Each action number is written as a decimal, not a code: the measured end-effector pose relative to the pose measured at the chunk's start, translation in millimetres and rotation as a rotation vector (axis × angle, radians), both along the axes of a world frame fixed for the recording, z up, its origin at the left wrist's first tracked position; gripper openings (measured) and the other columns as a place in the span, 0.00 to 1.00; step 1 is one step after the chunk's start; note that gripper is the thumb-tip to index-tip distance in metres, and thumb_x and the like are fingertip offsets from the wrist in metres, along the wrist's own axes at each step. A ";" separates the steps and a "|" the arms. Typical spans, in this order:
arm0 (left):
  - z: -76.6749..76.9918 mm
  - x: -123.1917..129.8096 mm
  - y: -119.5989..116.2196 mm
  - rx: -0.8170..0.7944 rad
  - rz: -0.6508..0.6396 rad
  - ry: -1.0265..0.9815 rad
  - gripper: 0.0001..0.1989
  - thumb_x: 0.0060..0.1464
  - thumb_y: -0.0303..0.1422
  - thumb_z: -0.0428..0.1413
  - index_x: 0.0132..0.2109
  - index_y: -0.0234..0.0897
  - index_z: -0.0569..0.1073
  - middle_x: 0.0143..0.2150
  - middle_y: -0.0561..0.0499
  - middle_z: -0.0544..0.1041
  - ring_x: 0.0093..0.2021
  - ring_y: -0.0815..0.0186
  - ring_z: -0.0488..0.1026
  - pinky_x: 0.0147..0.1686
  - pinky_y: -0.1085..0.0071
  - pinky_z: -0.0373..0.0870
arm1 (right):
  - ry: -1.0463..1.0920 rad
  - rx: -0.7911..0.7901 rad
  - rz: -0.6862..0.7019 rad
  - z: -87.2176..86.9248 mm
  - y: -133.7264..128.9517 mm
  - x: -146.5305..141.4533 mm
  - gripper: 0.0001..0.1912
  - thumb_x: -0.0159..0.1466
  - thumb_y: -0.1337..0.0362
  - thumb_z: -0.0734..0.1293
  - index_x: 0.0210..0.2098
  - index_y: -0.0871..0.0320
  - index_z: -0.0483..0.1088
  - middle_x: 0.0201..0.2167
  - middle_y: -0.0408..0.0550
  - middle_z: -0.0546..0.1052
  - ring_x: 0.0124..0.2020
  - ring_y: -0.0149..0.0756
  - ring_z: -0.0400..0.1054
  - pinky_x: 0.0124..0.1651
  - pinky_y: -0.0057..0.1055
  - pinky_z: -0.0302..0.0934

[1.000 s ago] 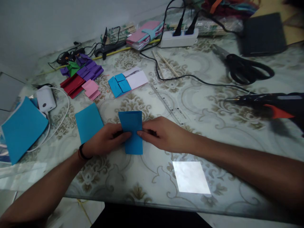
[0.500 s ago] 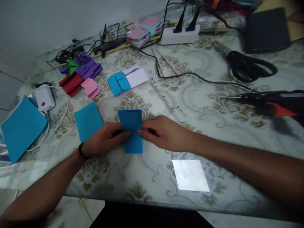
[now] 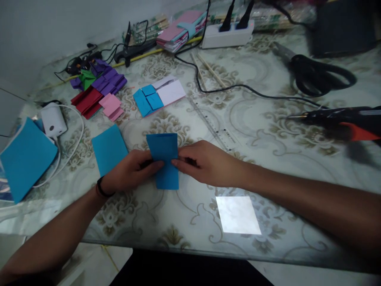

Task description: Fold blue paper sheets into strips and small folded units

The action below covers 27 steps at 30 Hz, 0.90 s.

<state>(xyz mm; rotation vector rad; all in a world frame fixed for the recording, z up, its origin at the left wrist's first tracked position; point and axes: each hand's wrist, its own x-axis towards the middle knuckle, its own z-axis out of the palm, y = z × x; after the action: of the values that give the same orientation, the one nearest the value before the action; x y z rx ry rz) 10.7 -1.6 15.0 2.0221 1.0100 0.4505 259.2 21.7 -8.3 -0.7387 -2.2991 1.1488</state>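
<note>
A folded blue paper [image 3: 165, 147] is held upright above the table between both hands. My left hand [image 3: 133, 169] pinches its left edge, thumb on the near face and the other fingers behind. The right edge is pinched by my right hand [image 3: 205, 163] in the same way, its fingertips partly hidden by the paper. Just beyond my left hand lies a flat blue sheet [image 3: 108, 147]. Farther back, a small blue folded piece [image 3: 148, 100] rests on a white and pink card [image 3: 172, 92].
Scissors [image 3: 318, 75], a glue gun [image 3: 342, 118] and a clear ruler [image 3: 210, 125] lie to the right. Folded purple paper [image 3: 110, 82], red paper [image 3: 87, 101] and a white device [image 3: 53, 120] stand left. A power strip [image 3: 228, 35] is at the back.
The whole view has shifted slightly, so most things appear a little higher. Both hands keep their hold on the blue paper, which looks much the same.
</note>
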 end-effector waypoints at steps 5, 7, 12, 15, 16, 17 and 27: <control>1.6 0.4 0.4 -0.019 0.008 0.003 0.18 0.70 0.38 0.54 0.31 0.34 0.72 0.23 0.57 0.65 0.23 0.73 0.59 0.24 0.76 0.58 | -0.014 -0.004 0.005 0.7 0.5 0.7 0.18 0.73 0.59 0.61 0.26 0.58 0.61 0.19 0.38 0.63 0.22 0.25 0.55 0.30 0.28 0.45; 1.9 0.6 0.7 -0.025 0.011 0.004 0.19 0.70 0.38 0.54 0.31 0.34 0.71 0.22 0.57 0.65 0.23 0.73 0.58 0.23 0.75 0.58 | -0.016 -0.008 0.003 0.6 0.7 0.6 0.18 0.73 0.60 0.61 0.26 0.58 0.61 0.18 0.38 0.62 0.22 0.25 0.55 0.30 0.28 0.45; 1.5 1.2 0.7 -0.044 0.010 -0.005 0.17 0.70 0.38 0.54 0.33 0.35 0.74 0.24 0.56 0.67 0.23 0.73 0.60 0.23 0.75 0.58 | -0.007 0.007 0.000 0.0 1.0 -0.2 0.19 0.73 0.60 0.61 0.26 0.58 0.61 0.18 0.38 0.62 0.22 0.25 0.54 0.31 0.28 0.45; 1.6 1.8 0.5 -0.047 0.015 -0.010 0.17 0.70 0.39 0.54 0.34 0.34 0.74 0.24 0.56 0.69 0.24 0.73 0.61 0.24 0.76 0.59 | -0.014 0.007 -0.004 0.7 0.9 -0.2 0.19 0.73 0.60 0.61 0.26 0.58 0.60 0.18 0.37 0.62 0.22 0.25 0.54 0.31 0.29 0.45; 1.7 1.9 0.6 -0.049 0.015 -0.008 0.17 0.70 0.38 0.54 0.33 0.34 0.74 0.24 0.56 0.69 0.24 0.73 0.61 0.24 0.76 0.59 | -0.017 0.007 -0.006 0.9 0.8 -0.2 0.19 0.73 0.60 0.61 0.25 0.58 0.60 0.18 0.37 0.61 0.22 0.25 0.53 0.31 0.29 0.45; 1.9 2.0 0.6 -0.051 0.013 -0.005 0.16 0.70 0.37 0.54 0.33 0.34 0.74 0.24 0.56 0.69 0.24 0.73 0.61 0.24 0.76 0.59 | -0.017 0.008 -0.007 1.0 0.7 -0.1 0.19 0.73 0.60 0.61 0.25 0.58 0.59 0.18 0.37 0.61 0.22 0.25 0.53 0.31 0.29 0.44; -0.9 -1.5 1.3 -0.040 -0.001 0.003 0.13 0.70 0.37 0.55 0.37 0.34 0.76 0.28 0.55 0.75 0.26 0.72 0.67 0.26 0.77 0.62 | -0.023 0.011 -0.009 -0.6 0.1 0.2 0.19 0.73 0.59 0.61 0.26 0.58 0.60 0.19 0.38 0.63 0.23 0.26 0.55 0.31 0.29 0.45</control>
<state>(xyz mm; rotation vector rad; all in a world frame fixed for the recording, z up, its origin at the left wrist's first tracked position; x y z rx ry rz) 9.2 -0.3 14.2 1.9885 1.0125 0.4239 259.4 21.8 -8.9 -0.7609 -2.3166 1.1289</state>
